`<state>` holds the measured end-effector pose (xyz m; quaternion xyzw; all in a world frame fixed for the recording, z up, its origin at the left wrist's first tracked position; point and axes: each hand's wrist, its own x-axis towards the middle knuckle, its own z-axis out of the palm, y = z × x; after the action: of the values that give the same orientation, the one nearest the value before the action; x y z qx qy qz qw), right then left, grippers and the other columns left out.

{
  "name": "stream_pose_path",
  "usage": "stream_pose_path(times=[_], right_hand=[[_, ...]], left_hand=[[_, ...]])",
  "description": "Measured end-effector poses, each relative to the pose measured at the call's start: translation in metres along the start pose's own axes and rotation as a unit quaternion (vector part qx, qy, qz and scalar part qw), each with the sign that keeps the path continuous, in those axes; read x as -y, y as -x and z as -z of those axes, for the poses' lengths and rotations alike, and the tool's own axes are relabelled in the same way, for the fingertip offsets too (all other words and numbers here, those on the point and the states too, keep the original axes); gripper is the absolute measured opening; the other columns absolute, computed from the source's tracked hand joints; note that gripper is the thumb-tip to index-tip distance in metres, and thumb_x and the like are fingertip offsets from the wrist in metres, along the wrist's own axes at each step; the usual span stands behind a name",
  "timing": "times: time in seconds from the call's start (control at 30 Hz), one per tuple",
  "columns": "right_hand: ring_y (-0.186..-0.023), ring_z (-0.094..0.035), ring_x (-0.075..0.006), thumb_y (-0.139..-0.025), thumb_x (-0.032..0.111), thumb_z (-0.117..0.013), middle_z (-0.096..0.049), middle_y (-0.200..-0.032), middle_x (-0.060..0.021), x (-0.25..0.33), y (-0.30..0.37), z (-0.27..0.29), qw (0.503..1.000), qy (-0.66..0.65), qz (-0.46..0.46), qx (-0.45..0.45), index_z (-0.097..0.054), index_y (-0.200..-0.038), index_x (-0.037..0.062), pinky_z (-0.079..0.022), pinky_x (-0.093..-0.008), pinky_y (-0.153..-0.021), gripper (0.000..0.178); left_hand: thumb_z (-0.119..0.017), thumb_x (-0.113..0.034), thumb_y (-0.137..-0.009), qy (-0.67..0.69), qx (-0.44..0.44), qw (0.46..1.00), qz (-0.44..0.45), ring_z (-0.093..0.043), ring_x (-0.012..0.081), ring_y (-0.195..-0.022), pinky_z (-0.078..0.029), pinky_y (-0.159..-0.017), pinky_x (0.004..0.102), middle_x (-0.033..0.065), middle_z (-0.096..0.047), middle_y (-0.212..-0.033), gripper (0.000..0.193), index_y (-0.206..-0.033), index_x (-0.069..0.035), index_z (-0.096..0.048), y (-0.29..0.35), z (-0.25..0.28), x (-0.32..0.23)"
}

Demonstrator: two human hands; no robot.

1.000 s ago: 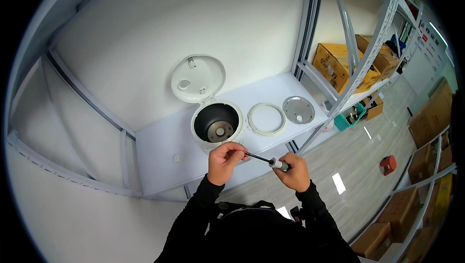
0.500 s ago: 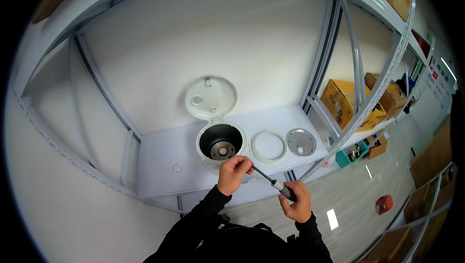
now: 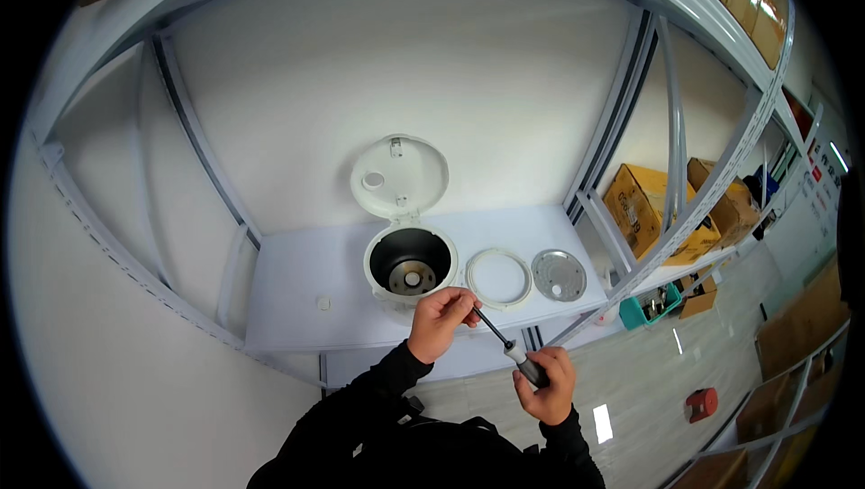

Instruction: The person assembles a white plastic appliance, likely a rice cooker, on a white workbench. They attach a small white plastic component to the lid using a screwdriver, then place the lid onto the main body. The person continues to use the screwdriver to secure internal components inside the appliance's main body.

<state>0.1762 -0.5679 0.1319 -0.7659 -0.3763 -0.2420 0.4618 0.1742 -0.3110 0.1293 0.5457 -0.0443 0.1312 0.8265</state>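
Observation:
A screwdriver [image 3: 495,328] with a dark shaft and a grey-and-black handle slants between my two hands, in front of the shelf's near edge. The fingers of my left hand [image 3: 437,325] are closed around its tip end; whether they also hold something small is hidden. My right hand [image 3: 551,385] is wrapped round the handle. Just beyond my left hand stands a white rice cooker [image 3: 370,283], its lid [image 3: 419,173] raised and its dark inside showing a metal heating plate [image 3: 396,283]. To its right lie a white ring [image 3: 471,287] and a round perforated metal plate [image 3: 552,269].
A small white round piece [image 3: 323,304] lies left of the cooker on the white shelf [image 3: 286,277]. Metal uprights [image 3: 614,110] frame the shelf. Yellow cardboard boxes [image 3: 641,210], a teal bin [image 3: 633,313] and a red object [image 3: 702,404] are off to the right.
My right hand has turned and shifted slightly down and left with the handle, so the screwdriver slants more steeply. My left hand keeps its closed hold at the tip. The view has shifted slightly.

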Motion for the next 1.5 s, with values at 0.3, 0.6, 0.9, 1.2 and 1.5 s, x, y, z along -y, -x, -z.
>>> stream_pose_path(times=[0.3,0.6,0.9,1.2,1.5], right_hand=[[-0.085,-0.063,-0.0334,-0.07,0.001,-0.073,-0.061,-0.105,-0.0196,0.001,-0.004,-0.002,0.997,-0.059,-0.032,0.023,-0.065,-0.112,0.0009,-0.052,-0.0387,-0.074,0.043],[-0.094,-0.067,-0.0364,-0.079,0.0,-0.076,-0.063,-0.113,-0.0226,0.012,-0.033,-0.033,0.998,-0.061,0.02,0.015,-0.065,-0.121,-0.0019,-0.055,-0.0394,-0.082,0.043],[-0.099,-0.066,-0.0379,-0.083,-0.003,-0.075,-0.063,-0.115,-0.0217,0.041,-0.117,-0.095,0.998,-0.01,0.023,-0.055,-0.064,-0.123,-0.0034,-0.055,-0.0413,-0.085,0.042],[-0.098,-0.067,-0.0396,-0.08,-0.003,-0.077,-0.065,-0.114,-0.0212,0.055,-0.191,-0.161,0.995,0.067,0.015,-0.078,-0.065,-0.122,-0.0009,-0.056,-0.0433,-0.083,0.043],[-0.097,-0.07,-0.0388,-0.079,0.002,-0.079,-0.069,-0.114,-0.0191,0.057,-0.212,-0.197,0.992,0.091,-0.029,-0.085,-0.067,-0.117,-0.0001,-0.058,-0.0424,-0.081,0.04]], left_hand=[[-0.058,-0.018,-0.109,-0.002,-0.007,1.0,-0.012,-0.065,0.0153,-0.081,-0.055,-0.075,0.0298,0.0109,-0.069,-0.108,0.023,-0.115,0.003,-0.065,-0.01,-0.002,0.0],[-0.056,-0.016,-0.109,0.029,-0.054,0.998,-0.006,-0.064,0.0153,-0.084,-0.055,-0.078,0.0316,0.0139,-0.07,-0.118,0.024,-0.122,0.002,-0.065,-0.023,0.032,-0.013],[-0.06,-0.012,-0.106,0.004,0.053,0.998,0.015,-0.067,0.0166,-0.108,-0.055,-0.095,0.0326,0.0119,-0.064,-0.138,0.04,-0.145,0.0,-0.053,-0.058,0.073,-0.044],[-0.054,-0.011,-0.109,0.078,0.092,0.992,0.026,-0.067,0.0201,-0.117,-0.055,-0.099,0.0344,0.0134,-0.065,-0.136,0.043,-0.149,0.001,-0.047,-0.109,0.093,-0.071],[-0.058,-0.008,-0.106,0.192,0.076,0.976,0.068,-0.069,0.0179,-0.105,-0.058,-0.091,0.0339,0.0103,-0.07,-0.119,0.043,-0.147,-0.001,-0.047,-0.139,0.131,-0.066]])
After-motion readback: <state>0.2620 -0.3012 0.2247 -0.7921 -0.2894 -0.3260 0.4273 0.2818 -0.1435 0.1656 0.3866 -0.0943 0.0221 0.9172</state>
